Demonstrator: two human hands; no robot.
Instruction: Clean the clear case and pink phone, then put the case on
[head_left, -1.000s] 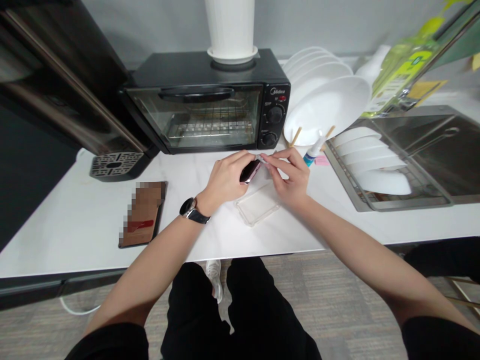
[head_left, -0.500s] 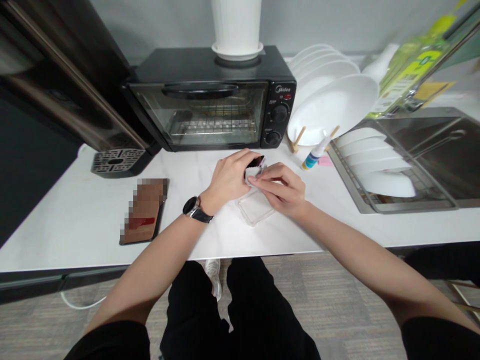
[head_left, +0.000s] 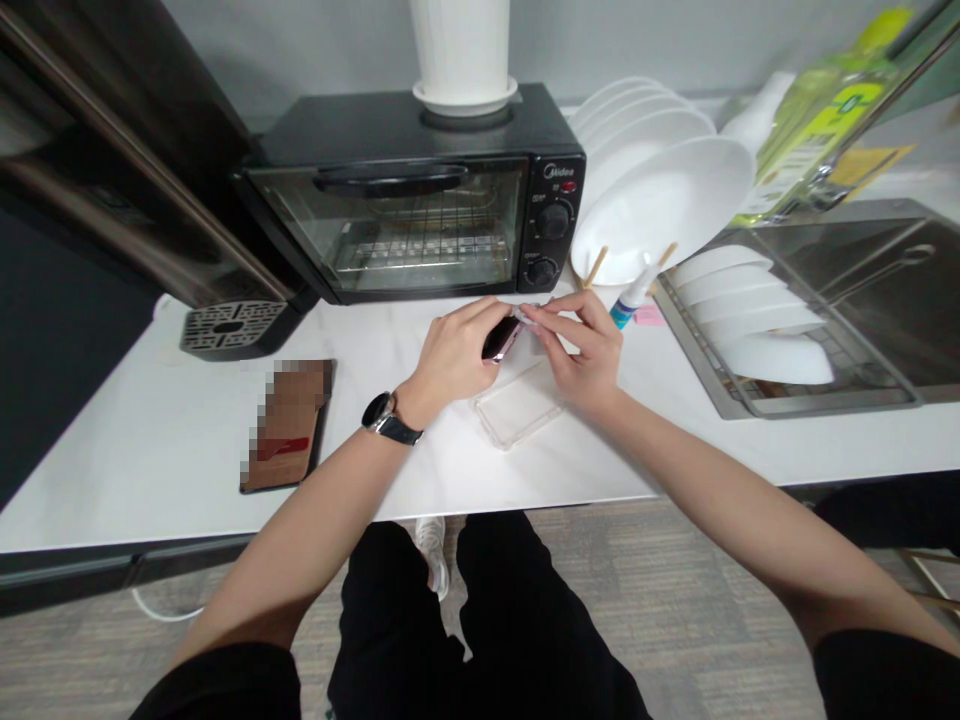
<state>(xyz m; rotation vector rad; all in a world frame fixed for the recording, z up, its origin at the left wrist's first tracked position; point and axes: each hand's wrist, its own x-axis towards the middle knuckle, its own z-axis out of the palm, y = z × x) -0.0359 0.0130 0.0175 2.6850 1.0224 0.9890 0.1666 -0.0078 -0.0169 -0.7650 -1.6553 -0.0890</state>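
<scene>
My left hand point(head_left: 461, 350), with a black watch on the wrist, is closed round a dark phone point(head_left: 499, 338) held tilted above the counter. At the phone's upper right edge, my right hand point(head_left: 583, 345) pinches a small whitish piece point(head_left: 525, 317), thin like a cloth or wipe. A clear phone case point(head_left: 517, 408) lies on the white counter just below both hands. Part of the phone is hidden behind my left fingers.
Behind the hands stands a black toaster oven point(head_left: 420, 220). A second phone point(head_left: 289, 425) lies at left. To the right are a small bottle point(head_left: 628, 303), upright plates point(head_left: 667, 210), and a sink point(head_left: 825, 300) with bowls in a rack point(head_left: 874, 402).
My right hand has moved up and right with the whitish piece, from over the phone to its upper edge. More of the phone's dark face and of the clear case now shows.
</scene>
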